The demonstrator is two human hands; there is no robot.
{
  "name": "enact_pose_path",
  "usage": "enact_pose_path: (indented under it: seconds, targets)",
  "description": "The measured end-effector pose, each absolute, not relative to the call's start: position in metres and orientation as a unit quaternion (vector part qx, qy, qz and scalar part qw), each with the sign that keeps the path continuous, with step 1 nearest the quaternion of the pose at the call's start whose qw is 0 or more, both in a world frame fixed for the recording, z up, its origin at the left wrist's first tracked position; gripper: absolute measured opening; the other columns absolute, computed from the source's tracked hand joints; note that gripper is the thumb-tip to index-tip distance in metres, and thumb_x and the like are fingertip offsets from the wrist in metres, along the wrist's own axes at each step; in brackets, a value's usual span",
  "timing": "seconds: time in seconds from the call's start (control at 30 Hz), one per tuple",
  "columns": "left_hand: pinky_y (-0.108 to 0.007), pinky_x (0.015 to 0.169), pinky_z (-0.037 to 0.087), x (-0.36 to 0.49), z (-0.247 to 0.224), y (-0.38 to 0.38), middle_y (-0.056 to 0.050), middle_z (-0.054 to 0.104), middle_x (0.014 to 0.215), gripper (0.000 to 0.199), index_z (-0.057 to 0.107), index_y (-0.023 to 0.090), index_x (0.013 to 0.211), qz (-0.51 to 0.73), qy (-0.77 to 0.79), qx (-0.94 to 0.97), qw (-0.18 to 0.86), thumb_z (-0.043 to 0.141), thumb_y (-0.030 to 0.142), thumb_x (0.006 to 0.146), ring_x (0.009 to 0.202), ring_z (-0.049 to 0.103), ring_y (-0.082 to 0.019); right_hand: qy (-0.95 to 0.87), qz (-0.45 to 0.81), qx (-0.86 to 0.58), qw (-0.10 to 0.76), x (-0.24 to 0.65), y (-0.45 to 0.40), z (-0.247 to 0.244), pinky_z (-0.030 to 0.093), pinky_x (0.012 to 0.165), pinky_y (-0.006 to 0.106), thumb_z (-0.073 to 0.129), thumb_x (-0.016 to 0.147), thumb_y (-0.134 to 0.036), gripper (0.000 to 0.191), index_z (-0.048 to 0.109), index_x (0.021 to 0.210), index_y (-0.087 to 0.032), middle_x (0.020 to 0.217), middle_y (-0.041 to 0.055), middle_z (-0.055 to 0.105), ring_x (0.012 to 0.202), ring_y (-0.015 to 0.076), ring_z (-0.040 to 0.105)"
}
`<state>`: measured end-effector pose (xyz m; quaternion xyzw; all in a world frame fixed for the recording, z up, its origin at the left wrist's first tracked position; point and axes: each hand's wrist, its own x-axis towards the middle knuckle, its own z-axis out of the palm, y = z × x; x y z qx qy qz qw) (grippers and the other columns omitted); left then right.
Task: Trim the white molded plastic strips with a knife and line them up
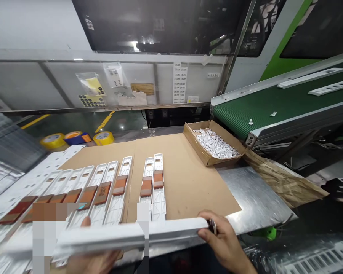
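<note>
We hold a long white plastic strip (103, 238) crosswise above the near edge of a cardboard sheet (185, 179). Our right hand (225, 243) curls closed around its end, and our left hand (94, 264) grips it from below.

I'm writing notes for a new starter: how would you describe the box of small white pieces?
Find the green conveyor belt on the right. Beside its end, on the brown cardboard sheet, sits a shallow open cardboard tray. It holds a loose heap of small white pieces, unlike the long white strips laid in rows.
</note>
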<state>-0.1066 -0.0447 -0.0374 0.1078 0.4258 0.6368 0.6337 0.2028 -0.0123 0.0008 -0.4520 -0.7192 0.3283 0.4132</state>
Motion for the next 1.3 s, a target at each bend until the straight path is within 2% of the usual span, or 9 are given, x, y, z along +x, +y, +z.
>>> enact_pose_path:
  seconds: [0.1, 0.13, 0.23, 0.33, 0.5, 0.63, 0.77, 0.97, 1.3]
  targets:
    - [-0.047, 0.078, 0.052, -0.056, -0.018, -0.034, -0.01, 0.066, 0.107, 0.08, 0.054, 0.031, 0.121, 0.642, 0.379, 0.078, 0.662, 0.051, 0.081, 0.058, 0.103, 0.058, -0.033, -0.711, 0.286, -0.434, 0.474, 0.16, -0.03, -0.014, 0.044, 0.053, 0.02, 0.048, 0.091, -0.041, 0.023, 0.06, 0.091, -0.021, 0.069, -0.001, 0.059, 0.058, 0.0119, 0.056]
    - [-0.046, 0.079, 0.052, -0.038, -0.013, -0.033, -0.01, 0.063, 0.114, 0.083, 0.053, 0.03, 0.121, 0.663, 0.376, 0.081, 0.642, 0.052, 0.082, 0.056, 0.106, 0.057, -0.033, -0.715, 0.27, -0.421, 0.488, 0.147, -0.035, -0.019, 0.045, 0.055, 0.02, 0.048, 0.091, -0.04, 0.023, 0.06, 0.096, -0.021, 0.07, -0.0005, 0.059, 0.059, 0.0122, 0.056]
    - [-0.029, 0.063, 0.052, 0.001, -0.005, -0.03, 0.0, 0.062, 0.089, 0.053, 0.055, 0.029, 0.105, 0.687, 0.428, 0.046, 0.585, 0.074, 0.054, 0.062, 0.071, 0.061, -0.015, -0.708, 0.261, -0.395, 0.524, 0.122, -0.045, -0.031, 0.047, 0.06, 0.023, 0.044, 0.092, -0.046, 0.034, 0.057, 0.114, -0.023, 0.084, 0.0036, 0.062, 0.067, 0.0141, 0.059]
    - [-0.015, 0.042, 0.038, 0.007, -0.004, -0.018, 0.007, 0.048, 0.067, 0.032, 0.051, 0.022, 0.085, 0.706, 0.425, 0.063, 0.564, 0.075, 0.034, 0.067, 0.047, 0.043, -0.003, -0.645, 0.335, -0.439, 0.528, 0.127, -0.051, -0.035, 0.045, 0.055, 0.023, 0.038, 0.087, -0.062, 0.054, 0.054, 0.12, -0.023, 0.089, 0.0055, 0.059, 0.067, 0.0142, 0.056]
    - [-0.013, 0.035, 0.029, -0.01, -0.007, 0.0, 0.008, 0.044, 0.068, 0.036, 0.046, 0.02, 0.079, 0.704, 0.413, 0.079, 0.572, 0.075, 0.034, 0.064, 0.045, 0.035, -0.002, -0.58, 0.522, -0.503, 0.372, 0.155, -0.059, -0.026, 0.037, 0.047, 0.022, 0.026, 0.094, -0.056, 0.046, 0.05, 0.111, -0.021, 0.062, -0.0034, 0.045, 0.05, 0.011, 0.043]
    - [-0.013, 0.035, 0.028, -0.012, -0.01, 0.002, 0.008, 0.042, 0.064, 0.033, 0.044, 0.02, 0.078, 0.699, 0.424, 0.095, 0.569, 0.072, 0.034, 0.067, 0.044, 0.032, -0.002, -0.684, 0.509, -0.435, 0.291, 0.159, -0.062, -0.019, 0.04, 0.058, 0.022, 0.03, 0.096, -0.044, 0.034, 0.054, 0.087, -0.022, 0.07, -0.0001, 0.052, 0.061, 0.0121, 0.05]
    - [-0.014, 0.034, 0.028, -0.011, -0.009, 0.001, 0.009, 0.039, 0.058, 0.03, 0.046, 0.02, 0.084, 0.686, 0.436, 0.112, 0.572, 0.069, 0.034, 0.071, 0.041, 0.031, -0.003, -0.74, 0.43, -0.431, 0.285, 0.151, -0.063, -0.024, 0.039, 0.062, 0.021, 0.031, 0.097, -0.032, 0.028, 0.055, 0.087, -0.023, 0.076, 0.0005, 0.056, 0.067, 0.0122, 0.054]
    - [-0.015, 0.034, 0.028, -0.011, -0.007, -0.001, 0.009, 0.043, 0.059, 0.033, 0.047, 0.022, 0.095, 0.682, 0.447, 0.13, 0.564, 0.068, 0.032, 0.072, 0.041, 0.034, -0.004, -0.744, 0.348, -0.502, 0.27, 0.139, -0.068, -0.031, 0.025, 0.046, 0.02, 0.032, 0.097, -0.037, 0.036, 0.042, 0.067, -0.022, 0.055, -0.0048, 0.046, 0.046, 0.0086, 0.042]
    - [-0.017, 0.038, 0.03, -0.008, -0.001, -0.001, 0.008, 0.052, 0.068, 0.046, 0.049, 0.024, 0.104, 0.681, 0.459, 0.137, 0.553, 0.072, 0.034, 0.065, 0.04, 0.037, -0.002, -0.757, 0.324, -0.52, 0.227, 0.138, -0.065, -0.032, 0.024, 0.046, 0.021, 0.028, 0.097, -0.04, 0.038, 0.04, 0.066, -0.022, 0.054, -0.006, 0.048, 0.044, 0.0088, 0.043]
